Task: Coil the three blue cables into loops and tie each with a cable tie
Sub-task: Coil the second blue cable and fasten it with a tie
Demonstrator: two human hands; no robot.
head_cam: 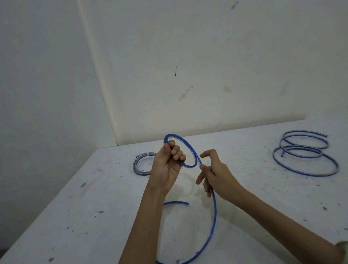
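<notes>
Coiling blue cable [214,215] between left hand [167,167] and right hand [216,174], seemingly mid-loop.

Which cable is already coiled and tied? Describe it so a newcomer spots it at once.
On the white table, look toward the far left corner, just behind the left hand. The tied coil lies flat there, small and tight, with a white tie across it, unlike the loose coil at right.

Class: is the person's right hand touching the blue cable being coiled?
Touching. The head view shows the right hand with fingers closed around the blue cable.
</notes>
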